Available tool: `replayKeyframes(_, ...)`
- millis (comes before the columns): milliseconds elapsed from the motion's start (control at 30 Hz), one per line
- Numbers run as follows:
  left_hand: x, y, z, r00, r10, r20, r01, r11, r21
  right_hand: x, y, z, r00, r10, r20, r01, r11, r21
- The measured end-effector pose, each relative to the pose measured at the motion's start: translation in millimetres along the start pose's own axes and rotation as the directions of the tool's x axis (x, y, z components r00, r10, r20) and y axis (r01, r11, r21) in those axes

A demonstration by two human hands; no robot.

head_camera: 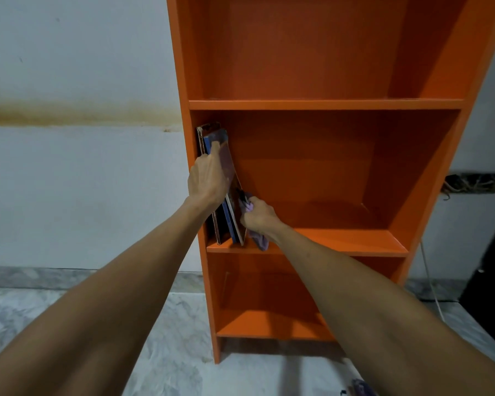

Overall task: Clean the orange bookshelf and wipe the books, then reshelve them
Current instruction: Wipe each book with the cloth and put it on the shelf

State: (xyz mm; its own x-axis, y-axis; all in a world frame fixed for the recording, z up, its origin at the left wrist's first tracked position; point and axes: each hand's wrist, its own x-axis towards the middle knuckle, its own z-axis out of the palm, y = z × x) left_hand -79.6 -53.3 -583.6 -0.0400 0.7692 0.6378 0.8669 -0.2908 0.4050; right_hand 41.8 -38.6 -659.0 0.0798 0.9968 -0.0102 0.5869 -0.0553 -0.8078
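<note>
The orange bookshelf stands against a pale wall. Its middle shelf holds a few thin books leaning at the far left, against the side panel. My left hand grips the outermost book near its top, fingers over the cover. My right hand is closed on a purple cloth, pressed against the lower part of that same book. The cloth hangs down over the shelf's front edge. The book's lower cover is partly hidden behind my right hand.
The upper shelf and bottom shelf hold nothing. A marble floor lies below. A dark object and a white cord are at the right. A small purple item lies at the bottom edge.
</note>
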Motion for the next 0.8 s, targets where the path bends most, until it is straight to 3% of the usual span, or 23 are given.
replayKeyframes(200,-26,28,-5,1.0,-0.015,-0.011,0.015,0.999,-0.049,-39,10,-34,1.0,0.002,0.003,-0.002,1.0,0.007)
replayKeyframes(333,-73,64,5,0.996,-0.018,0.085,0.03,0.99,-0.141,-84,42,-67,0.995,-0.031,-0.091,0.03,0.999,-0.017)
replayKeyframes(467,-148,104,31,0.961,-0.071,0.266,0.115,0.982,-0.152,-134,107,-99,0.982,0.028,-0.187,-0.024,0.999,0.025)
replayKeyframes(633,-249,142,79,0.857,-0.136,0.496,0.246,0.955,-0.164,-192,215,-122,0.954,0.199,-0.223,-0.162,0.971,0.175)
replayKeyframes(800,-351,147,143,0.659,-0.175,0.731,0.423,0.89,-0.168,-252,307,-118,0.869,0.436,-0.234,-0.359,0.881,0.31)
